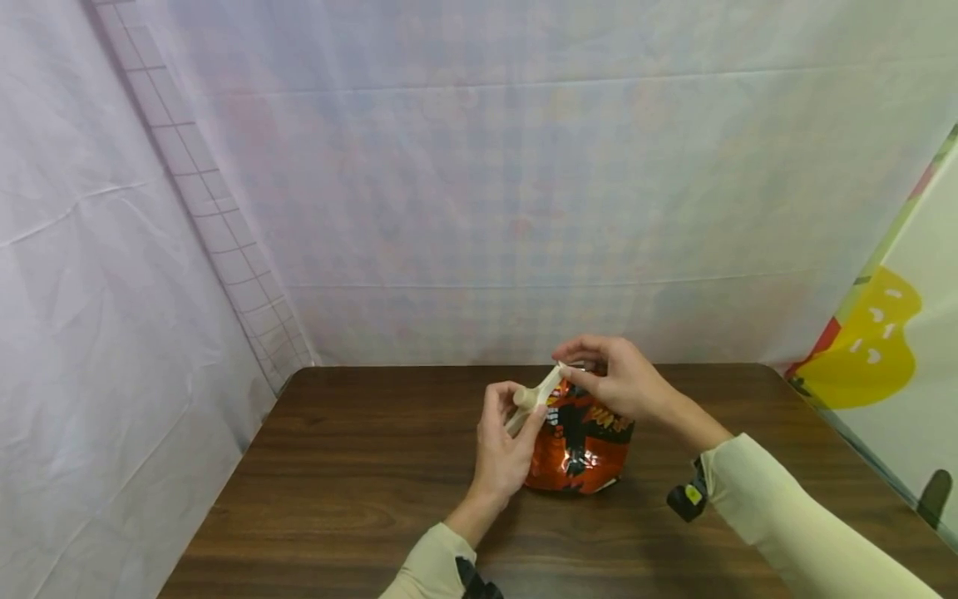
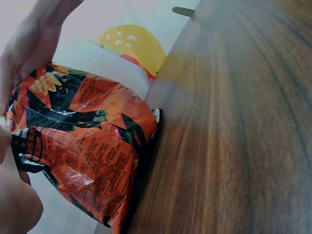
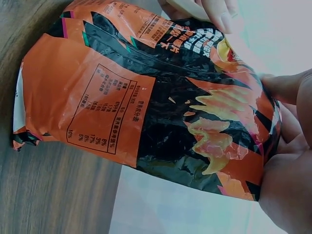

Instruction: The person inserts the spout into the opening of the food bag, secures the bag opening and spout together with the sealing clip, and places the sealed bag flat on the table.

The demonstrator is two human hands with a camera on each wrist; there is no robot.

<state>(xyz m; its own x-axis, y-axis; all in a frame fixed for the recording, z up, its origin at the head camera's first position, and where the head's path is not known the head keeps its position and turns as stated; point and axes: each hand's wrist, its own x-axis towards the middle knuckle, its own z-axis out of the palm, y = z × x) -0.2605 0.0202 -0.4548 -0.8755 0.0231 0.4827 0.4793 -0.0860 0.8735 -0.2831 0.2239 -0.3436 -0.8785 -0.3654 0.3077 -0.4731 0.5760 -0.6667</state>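
Observation:
An orange and black chip bag (image 1: pixel 576 457) stands on the wooden table, its lower edge on the tabletop. A cream bag clip (image 1: pixel 550 385) with a round knob lies slantwise along the bag's top edge. My left hand (image 1: pixel 503 453) grips the clip near the knob, thumb on the near side. The right hand (image 1: pixel 629 383) is at the clip's far end and pinches the bag's top corner between thumb and fingers. In the right wrist view the bag's back (image 3: pixel 107 97) shows printed text and pictured wavy chips. The fingers partly cover the bag's top edge.
The brown wooden table (image 1: pixel 337 466) ends at a pale checked curtain (image 1: pixel 479 208) behind. A white sheet (image 1: pixel 90 333) hangs at the left. On the right is a pale panel with a yellow shape (image 1: pixel 861 358). Dark wrist cameras sit at both cuffs.

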